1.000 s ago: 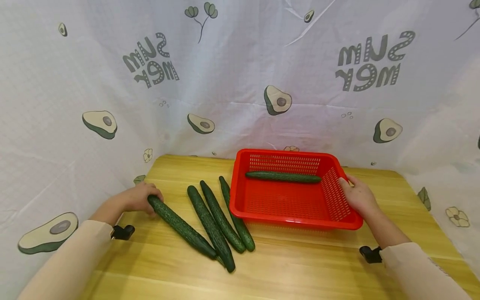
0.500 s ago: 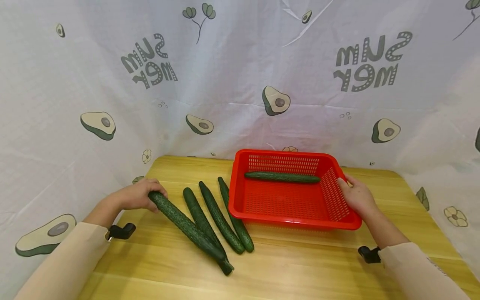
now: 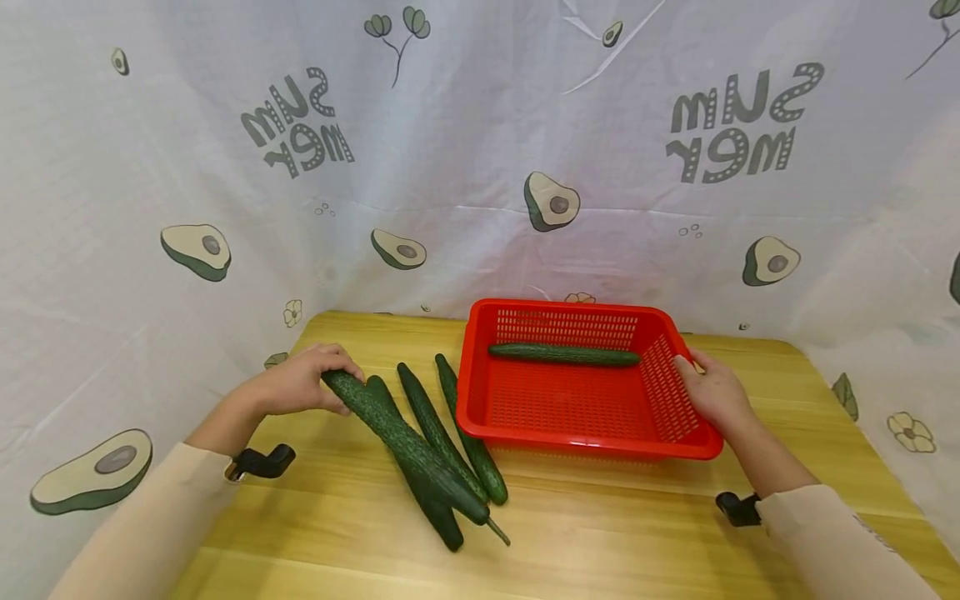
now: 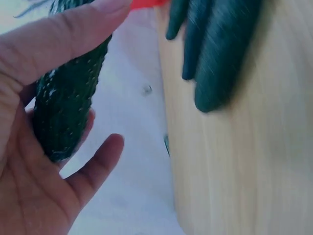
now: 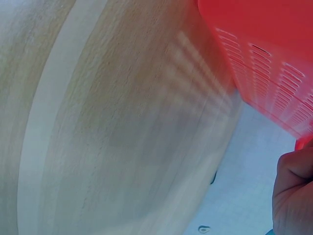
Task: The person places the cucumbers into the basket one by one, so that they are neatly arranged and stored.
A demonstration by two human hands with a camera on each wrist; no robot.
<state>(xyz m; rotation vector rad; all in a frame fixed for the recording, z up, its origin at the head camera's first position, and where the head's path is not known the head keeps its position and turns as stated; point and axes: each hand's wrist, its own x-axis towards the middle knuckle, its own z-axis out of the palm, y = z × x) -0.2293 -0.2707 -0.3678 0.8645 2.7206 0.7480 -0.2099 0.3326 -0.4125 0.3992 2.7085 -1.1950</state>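
Fingers (image 4: pixel 95 169) and thumb of the left hand (image 3: pixel 300 383) were set about the blunt end of a held cucumber (image 3: pixel 408 446) — it was pinched there, with one finger stretched away from it. It was slanted so that its thin stem was pointed toward the near side of the desk (image 3: pixel 585 542). Beneath it, in the head view, a second cucumber (image 3: pixel 441 521) was crossed; whether the two were touching could not be told. A third cucumber (image 3: pixel 423 408) and a fourth cucumber (image 3: pixel 486 467) were laid side by side, the latter just beside a red basket (image 3: pixel 555 439). Inside the basket, a fifth cucumber (image 3: pixel 564 355) was laid along the back wall. The right-hand rim was gripped by the right hand (image 3: pixel 716 392) — most of its fingers were hidden. Behind, an avocado-printed cloth (image 3: pixel 465 167) was hung.
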